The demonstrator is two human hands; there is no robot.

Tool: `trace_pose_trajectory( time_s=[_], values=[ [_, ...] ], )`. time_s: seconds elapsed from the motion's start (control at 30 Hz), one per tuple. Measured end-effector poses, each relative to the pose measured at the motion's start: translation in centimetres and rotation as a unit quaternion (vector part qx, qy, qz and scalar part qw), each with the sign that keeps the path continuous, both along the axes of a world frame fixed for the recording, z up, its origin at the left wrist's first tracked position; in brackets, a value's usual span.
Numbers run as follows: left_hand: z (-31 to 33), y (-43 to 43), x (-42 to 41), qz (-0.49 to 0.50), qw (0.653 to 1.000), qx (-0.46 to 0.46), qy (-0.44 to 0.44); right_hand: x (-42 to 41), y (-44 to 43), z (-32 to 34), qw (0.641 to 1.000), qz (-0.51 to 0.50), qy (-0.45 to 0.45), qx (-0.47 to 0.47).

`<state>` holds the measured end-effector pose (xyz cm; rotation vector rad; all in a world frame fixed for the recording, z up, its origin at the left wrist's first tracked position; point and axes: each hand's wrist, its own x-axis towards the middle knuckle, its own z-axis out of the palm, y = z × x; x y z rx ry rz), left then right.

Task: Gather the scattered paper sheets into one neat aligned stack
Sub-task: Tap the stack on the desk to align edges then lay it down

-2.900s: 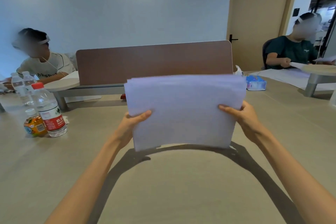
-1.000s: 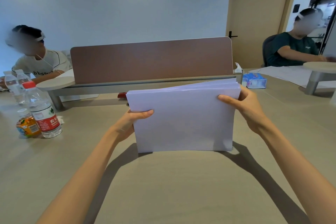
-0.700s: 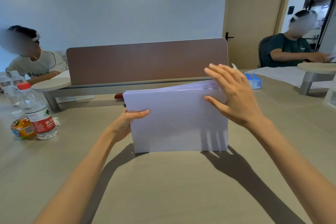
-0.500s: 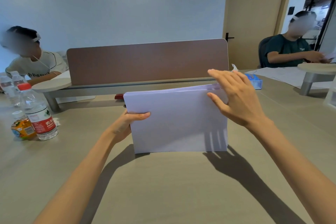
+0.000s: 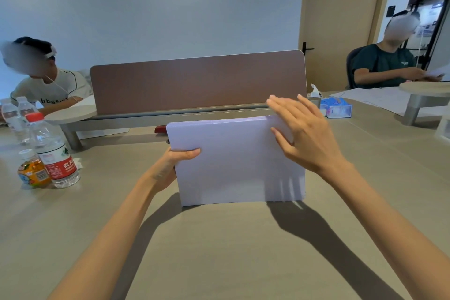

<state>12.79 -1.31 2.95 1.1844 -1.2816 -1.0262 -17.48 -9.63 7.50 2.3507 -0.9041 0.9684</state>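
A: Fingers (image 5: pixel 287 107) on the right hand (image 5: pixel 306 139) are spread flat and loose, not gripping anything, laid against the top right corner of the paper stack (image 5: pixel 233 163). The left hand (image 5: pixel 168 165) is clamped on the stack's left edge, thumb across the front, the other fingers hidden behind the sheets.

B: Where's the stack sitting?

A: Stood on its long bottom edge on the tabletop (image 5: pixel 219 251), dead centre, long axis running left to right, broad face towards the camera, leaning back a bit.

B: Any writing?

A: The brown divider panel (image 5: pixel 197 83) behind it is blank. The water bottle (image 5: pixel 52 153) on the left has a red label with white Chinese characters, too small for me to read. The little orange drink bottle (image 5: pixel 31 170) touching it has a barcode, rest is mush. The blue tissue pack (image 5: pixel 336 107) on the right is too blurry as well. A red thing (image 5: pixel 160 129) pokes out behind the stack's top left corner, mostly hidden.
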Motion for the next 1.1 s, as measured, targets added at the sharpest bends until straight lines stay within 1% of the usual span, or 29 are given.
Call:
trace_pose_trajectory(
  time_s=[0.1, 0.2, 0.27, 0.3, 0.33, 0.37, 0.4, 0.43, 0.47, 0.5, 0.53, 0.57, 0.6, 0.63, 0.7, 0.77, 0.87, 0.97, 1.03, 1.1],
  values=[
    [0.1, 0.1, -0.2, 0.002, 1.0, -0.003, -0.003, 0.3, 0.2, 0.3, 1.0, 0.007, 0.011, 0.025],
    [0.2, 0.2, -0.3, 0.003, 1.0, -0.001, -0.003, 1.1, 0.5, 0.0, 0.999, 0.026, 0.011, 0.021],
    [0.2, 0.3, -0.3, 0.002, 1.0, -0.005, -0.001, 1.5, 0.5, -0.2, 0.997, 0.055, 0.015, 0.048],
    [0.2, 0.4, -0.3, 0.0, 1.0, -0.006, 0.001, 1.4, 0.5, -0.2, 0.997, 0.071, -0.002, 0.04],
    [0.2, 0.5, -0.3, 0.0, 1.0, -0.006, 0.003, 1.2, 0.3, -0.4, 0.995, 0.083, -0.044, 0.022],
    [0.2, 0.5, -0.4, 0.001, 1.0, -0.007, 0.005, 0.8, -0.1, -0.5, 0.99, 0.091, -0.107, 0.012],
    [0.2, 0.5, -0.4, 0.003, 1.0, -0.006, 0.004, 0.3, -0.3, -0.6, 0.977, 0.1, -0.185, 0.026],
    [0.3, 0.5, -0.4, 0.003, 1.0, -0.005, 0.002, -0.3, -0.7, -0.8, 0.954, 0.112, -0.266, 0.078],
    [0.3, 0.5, -0.4, 0.003, 1.0, -0.005, 0.002, -1.1, -1.1, -1.3, 0.918, 0.129, -0.335, 0.167],
    [0.3, 0.5, -0.4, 0.002, 1.0, -0.006, 0.005, -1.7, -1.5, -1.9, 0.866, 0.154, -0.386, 0.279],
    [0.3, 0.5, -0.4, 0.001, 1.0, -0.006, 0.007, -2.3, -2.0, -2.5, 0.8, 0.188, -0.414, 0.391],
    [0.4, 0.5, -0.4, 0.0, 1.0, -0.006, 0.009, -2.9, -2.6, -3.2, 0.738, 0.216, -0.419, 0.484],
    [0.3, 0.4, -0.4, 0.001, 1.0, -0.008, 0.01, -3.4, -3.4, -4.0, 0.701, 0.222, -0.405, 0.544],
    [0.3, 0.4, -0.5, 0.002, 1.0, -0.01, 0.009, -3.7, -3.9, -4.6, 0.689, 0.218, -0.375, 0.58],
    [0.3, 0.4, -0.5, 0.008, 1.0, -0.014, 0.012, -3.6, -4.6, -5.3, 0.689, 0.211, -0.317, 0.616],
    [0.4, 0.5, -0.5, 0.033, 0.999, -0.02, 0.028, -2.9, -4.7, -5.6, 0.681, 0.216, -0.304, 0.63],
    [0.8, 0.6, -0.4, 0.109, 0.99, -0.057, 0.072, -1.8, -4.4, -5.6, 0.67, 0.241, -0.324, 0.623],
    [1.7, 0.5, -1.1, 0.219, 0.968, -0.106, 0.065, -1.3, -4.1, -6.2, 0.661, 0.252, -0.354, 0.612],
    [2.7, 0.2, -1.3, 0.288, 0.948, -0.116, 0.067, -1.2, -4.0, -6.5, 0.658, 0.253, -0.363, 0.609],
    [3.8, -0.2, -1.5, 0.327, 0.937, -0.114, 0.057, -1.1, -3.9, -6.7, 0.659, 0.254, -0.363, 0.608]
  ],
)
